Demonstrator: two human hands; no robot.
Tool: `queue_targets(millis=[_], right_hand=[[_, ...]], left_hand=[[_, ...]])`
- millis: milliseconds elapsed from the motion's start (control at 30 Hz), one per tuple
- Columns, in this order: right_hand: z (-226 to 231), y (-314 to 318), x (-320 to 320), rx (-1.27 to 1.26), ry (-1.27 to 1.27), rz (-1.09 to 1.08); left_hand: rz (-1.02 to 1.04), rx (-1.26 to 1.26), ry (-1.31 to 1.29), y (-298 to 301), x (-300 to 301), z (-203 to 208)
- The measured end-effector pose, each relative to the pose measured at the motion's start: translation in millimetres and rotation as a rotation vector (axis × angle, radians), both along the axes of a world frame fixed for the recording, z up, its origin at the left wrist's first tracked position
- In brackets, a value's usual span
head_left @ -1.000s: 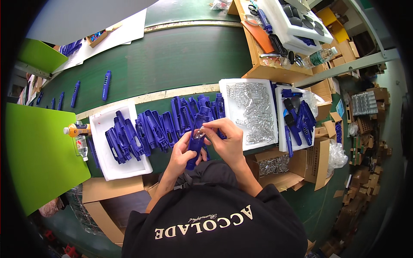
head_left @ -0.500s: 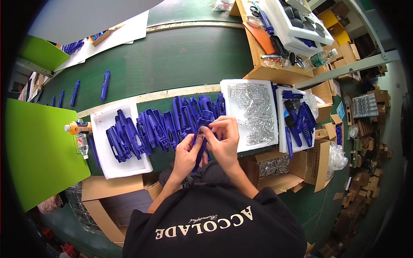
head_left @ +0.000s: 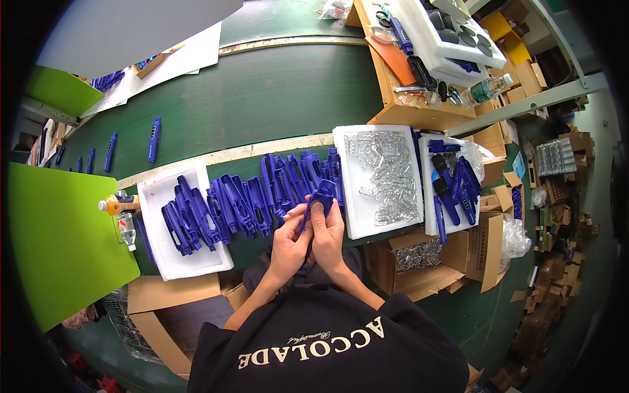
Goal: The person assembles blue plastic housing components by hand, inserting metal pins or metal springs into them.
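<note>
**Both hands closed on one blue plastic shell**

We see the left hand [head_left: 288, 245] and the right hand [head_left: 327, 236] pressed close together just above the near edge of the table [head_left: 262, 105]. Both are curled shut around a single blue plastic housing [head_left: 321, 195], which stands roughly upright, its upper end clear of the fingertips. The left fingers wrap its lower part; the right thumb and fingers pinch it higher up.

We judge the housing light and stiff, a thin moulded shell with a smooth, somewhat slick surface. It is best held by its long sides near the middle, where it will not twist.

Just beyond the hands lies a row of similar blue housings [head_left: 262, 190], overlapping one another, the leftmost resting on a white foam tray [head_left: 196, 262]. To the right a second white tray [head_left: 360, 223] carries small clear plastic parts [head_left: 383, 173], and a third holds more blue pieces [head_left: 458, 187]. An open cardboard box [head_left: 419, 262] sits below them. A green bin [head_left: 52, 249] stands at far left.
</note>
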State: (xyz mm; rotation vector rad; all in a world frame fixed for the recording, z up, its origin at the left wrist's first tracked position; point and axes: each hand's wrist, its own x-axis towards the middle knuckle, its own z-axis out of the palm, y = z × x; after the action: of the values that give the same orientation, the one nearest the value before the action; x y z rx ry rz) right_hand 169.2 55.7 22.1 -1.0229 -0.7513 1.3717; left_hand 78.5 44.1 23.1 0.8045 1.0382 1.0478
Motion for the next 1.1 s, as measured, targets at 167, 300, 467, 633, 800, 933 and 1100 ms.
queue_targets(millis=[167,300,467,633,800,933,1100], right_hand=[[2,0,1,0.032,-0.024,-0.041],[-7,3,5,-0.049,-0.008,-0.046],[-16,10,5,-0.089,0.167,-0.025],[-28,11,8,-0.110,0.183,0.025],[-27,9,20,-0.026,0.237,0.102],[-10,9,37,0.117,-0.108,0.004],[-6,4,28,-0.011,0.127,0.094]], left_hand=[[0.034,0.164,0.176,-2,2,-5],[0.026,0.212,0.286,-1,4,-9],[0.120,0.290,0.324,2,11,-23],[0.098,0.186,0.347,0,8,-17],[-0.010,0.233,0.354,4,-5,1],[-0.078,0.252,0.342,9,-23,3],[0.010,0.321,0.416,4,-19,15]])
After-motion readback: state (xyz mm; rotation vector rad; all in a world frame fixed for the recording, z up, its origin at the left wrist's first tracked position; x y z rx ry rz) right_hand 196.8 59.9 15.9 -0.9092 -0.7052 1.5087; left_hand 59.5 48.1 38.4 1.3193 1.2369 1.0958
